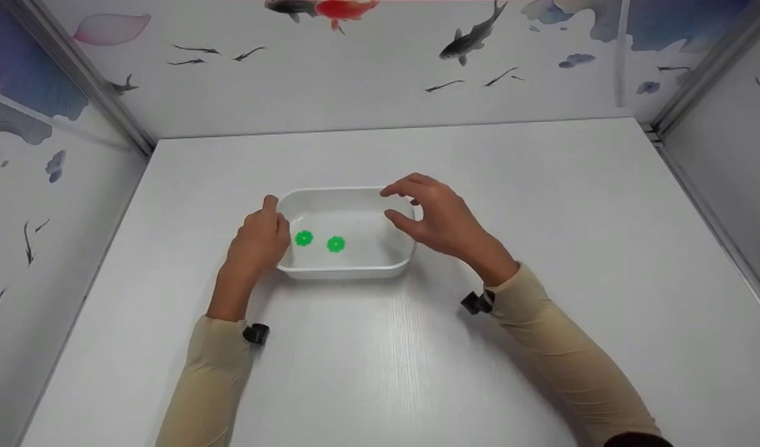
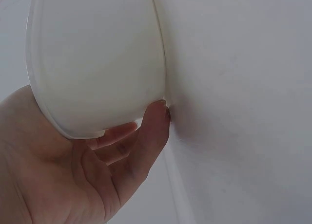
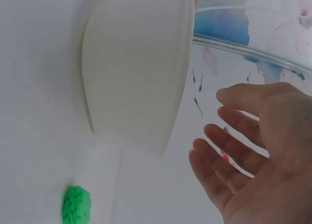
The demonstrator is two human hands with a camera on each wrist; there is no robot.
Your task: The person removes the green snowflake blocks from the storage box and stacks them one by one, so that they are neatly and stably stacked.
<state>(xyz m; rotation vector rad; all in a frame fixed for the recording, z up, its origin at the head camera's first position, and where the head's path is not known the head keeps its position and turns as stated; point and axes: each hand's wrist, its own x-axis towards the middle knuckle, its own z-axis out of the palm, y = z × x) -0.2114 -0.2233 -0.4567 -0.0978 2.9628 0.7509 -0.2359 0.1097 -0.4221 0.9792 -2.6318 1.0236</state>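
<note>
A white rectangular basin with rounded corners [image 1: 343,272] stands upright on the white table. Two green flower-shaped pieces [image 1: 303,238] lie on its floor, toward the left. My left hand [image 1: 256,242] grips the basin's left end; in the left wrist view its fingers [image 2: 146,146] curl beneath the end wall, with the thumb hidden. Over the basin's right rim hovers my right hand [image 1: 445,217], thumb and fingers spread apart with nothing between them. The right wrist view shows a green notched piece [image 3: 76,205] on the table outside the basin, which the head view does not show.
White panels [image 1: 355,81] painted with fish and leaves enclose the table at the back and both sides. Metal posts [image 1: 696,74] stand at the back corners. Small black devices [image 1: 256,334] sit at both wrists, by the beige sleeves [image 1: 212,379].
</note>
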